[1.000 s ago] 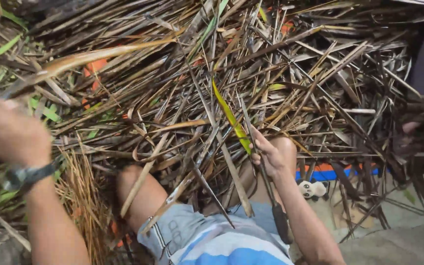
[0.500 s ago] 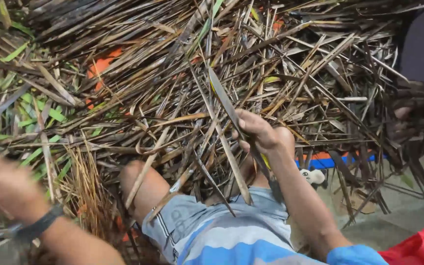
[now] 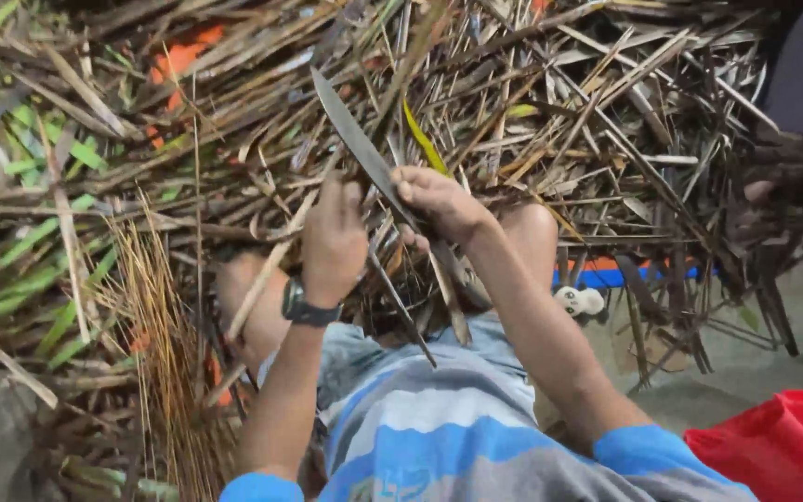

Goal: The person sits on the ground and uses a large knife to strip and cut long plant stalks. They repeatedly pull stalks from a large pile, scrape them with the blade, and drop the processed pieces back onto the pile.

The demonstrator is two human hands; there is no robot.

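My right hand (image 3: 440, 203) grips the handle of a long knife (image 3: 357, 141) whose grey blade points up and to the left over a heap of dried leaf stalks (image 3: 550, 121). My left hand (image 3: 332, 237), with a dark wristwatch (image 3: 303, 307) on the wrist, is closed on a thin dry stalk (image 3: 271, 265) right beside the blade. A yellow-green leaf strip (image 3: 423, 141) sticks up just behind my right hand. Both hands meet above my knees and my blue, white and grey striped shirt (image 3: 439, 418).
Green leaves (image 3: 39, 177) lie at the left among the brown stalks, with a bundle of fine pale ribs (image 3: 155, 316) below them. A red cloth or bag (image 3: 783, 446) sits at the lower right. Another person's dark sleeve and hand (image 3: 783, 158) reach in at the right edge.
My left hand came in from the far left to the middle and closed on a stalk next to the knife. My right hand lifted and the blade now points up-left.
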